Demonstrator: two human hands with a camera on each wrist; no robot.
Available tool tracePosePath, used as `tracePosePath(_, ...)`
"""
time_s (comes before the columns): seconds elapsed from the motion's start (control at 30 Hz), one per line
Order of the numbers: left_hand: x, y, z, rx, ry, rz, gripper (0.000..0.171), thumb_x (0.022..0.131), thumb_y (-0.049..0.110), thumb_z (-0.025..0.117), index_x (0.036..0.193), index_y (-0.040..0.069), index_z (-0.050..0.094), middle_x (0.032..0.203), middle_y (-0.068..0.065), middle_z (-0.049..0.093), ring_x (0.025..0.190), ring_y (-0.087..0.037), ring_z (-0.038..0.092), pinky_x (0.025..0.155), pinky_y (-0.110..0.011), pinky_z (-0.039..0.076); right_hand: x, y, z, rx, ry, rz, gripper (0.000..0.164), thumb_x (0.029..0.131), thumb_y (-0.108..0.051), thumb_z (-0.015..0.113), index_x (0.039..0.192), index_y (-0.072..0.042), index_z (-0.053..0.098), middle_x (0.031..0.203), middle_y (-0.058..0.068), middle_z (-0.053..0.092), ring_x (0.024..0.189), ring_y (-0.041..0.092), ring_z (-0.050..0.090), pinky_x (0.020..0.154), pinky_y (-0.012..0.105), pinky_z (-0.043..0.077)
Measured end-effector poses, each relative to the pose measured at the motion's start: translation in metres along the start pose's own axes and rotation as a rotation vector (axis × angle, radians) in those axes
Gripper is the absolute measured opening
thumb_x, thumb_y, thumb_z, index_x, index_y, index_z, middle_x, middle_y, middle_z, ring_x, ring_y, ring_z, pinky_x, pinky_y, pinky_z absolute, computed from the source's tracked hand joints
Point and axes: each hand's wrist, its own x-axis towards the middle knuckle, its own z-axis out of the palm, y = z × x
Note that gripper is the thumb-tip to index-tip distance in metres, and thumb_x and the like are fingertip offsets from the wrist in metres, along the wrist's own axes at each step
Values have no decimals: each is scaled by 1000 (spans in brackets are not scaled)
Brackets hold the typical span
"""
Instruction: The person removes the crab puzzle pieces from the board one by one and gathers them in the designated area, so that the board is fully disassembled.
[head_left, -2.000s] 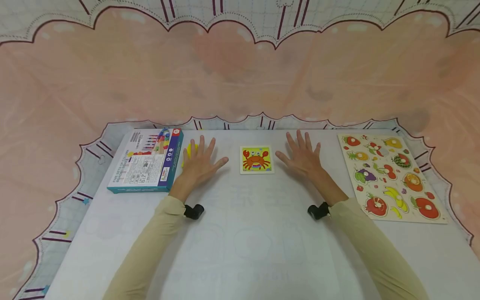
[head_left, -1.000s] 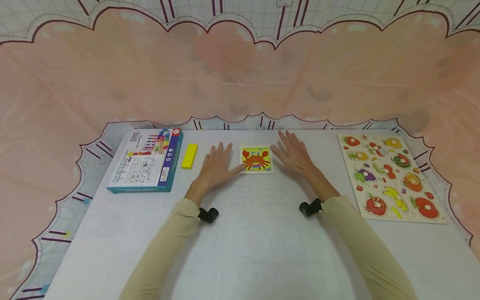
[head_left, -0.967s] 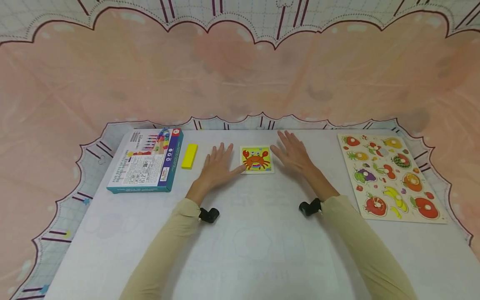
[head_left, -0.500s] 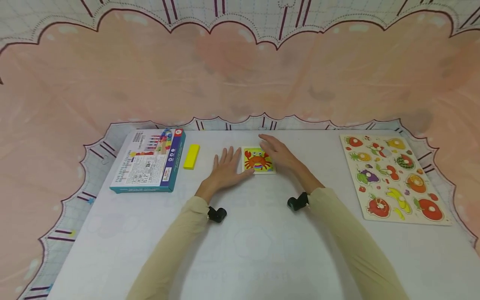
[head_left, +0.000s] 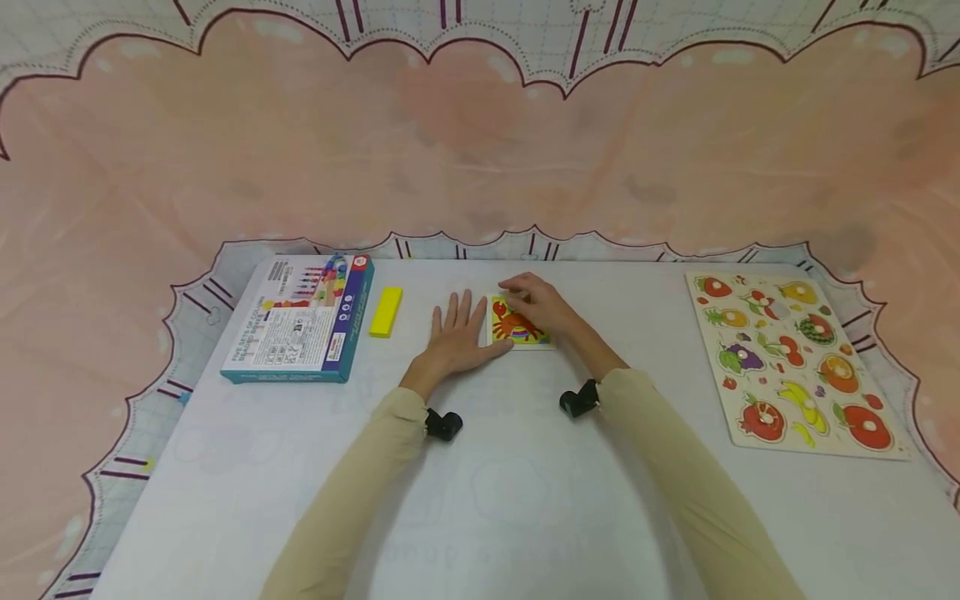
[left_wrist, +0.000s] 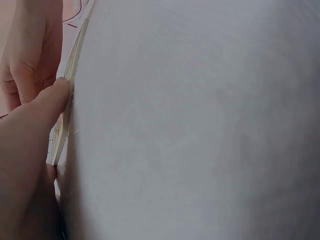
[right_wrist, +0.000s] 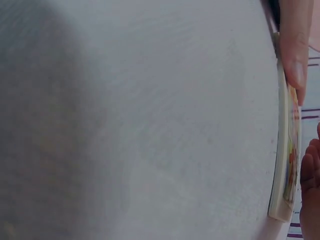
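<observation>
At crab board [head_left: 500, 326] | left hand [head_left: 455, 343] spread, thumb touching | right hand [head_left: 551, 312] bent, hold unclear

Place: play corner, we judge
Backdrop [head_left: 480, 167]: peach cloud-edged print beyond the worktop [head_left: 495, 508]
Crab picture [head_left: 522, 333]: near far edge
Fruit board [head_left: 795, 373]: by right edge

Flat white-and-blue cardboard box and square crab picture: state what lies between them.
The head view shows a yellow rectangular block, then the left hand, from box to picture.
</observation>
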Motion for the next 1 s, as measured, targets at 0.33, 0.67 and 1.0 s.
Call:
tracePosePath(0.33,-1,0,2,5,-5,-2,96,88,74,38,157,21,0,164,-7,-17,151,-28,-20,120,-54,-14,3,0,5,-55,-17,31,37,97,-15,57,133,-6,58,120,15,53,108,26,52,103,38,47)
tracePosePath(0.67,-1,3,-1,-2,-2,-3,97,88,74,39,157,21,-1,164,-8,-16,151,-29,-20,120,-54,-13,7,6,0,-52,-46,75,35,97,-19,58,132,-10,59,124,12,53,114,26,51,107,40,42)
tracePosePath(1.0,-1,2,-2,8,-12,-8,96,88,75,38,157,20,-1,164,-8,-16,151,-28,-19,120,-54,-13,9,3,-1,-95,-95,64,35,96,-19,60,129,-8,59,125,14,49,114,27,49,109,41,41)
